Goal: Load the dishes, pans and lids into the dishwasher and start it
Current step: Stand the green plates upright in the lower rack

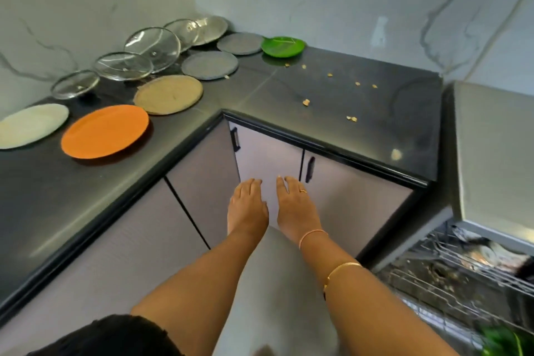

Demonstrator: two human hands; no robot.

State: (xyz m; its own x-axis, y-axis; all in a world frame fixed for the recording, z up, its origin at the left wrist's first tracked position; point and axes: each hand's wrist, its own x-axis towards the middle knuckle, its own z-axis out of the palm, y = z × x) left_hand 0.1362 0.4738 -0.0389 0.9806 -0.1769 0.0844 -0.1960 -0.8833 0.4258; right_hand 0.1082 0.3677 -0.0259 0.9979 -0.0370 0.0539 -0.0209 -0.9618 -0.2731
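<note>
My left hand [248, 205] and right hand [293, 205] reach forward side by side, fingers straight, holding nothing, in front of the corner cabinet doors. On the dark L-shaped counter [72, 196] lie an orange plate [105, 131], a cream plate [31, 124], a tan plate [168, 94], two grey plates [210, 65] and a green plate [283, 46]. Several glass lids [152, 48] and a steel lid [211, 29] lean near the wall. At the right the dishwasher [491, 153] stands open, its wire rack [450, 277] pulled out.
Food crumbs [306, 101] are scattered over the right part of the counter. Two cabinet doors with black handles [309, 169] sit under the counter corner. Something green [502, 341] shows at the bottom right by the rack. Marble-patterned walls back the counter.
</note>
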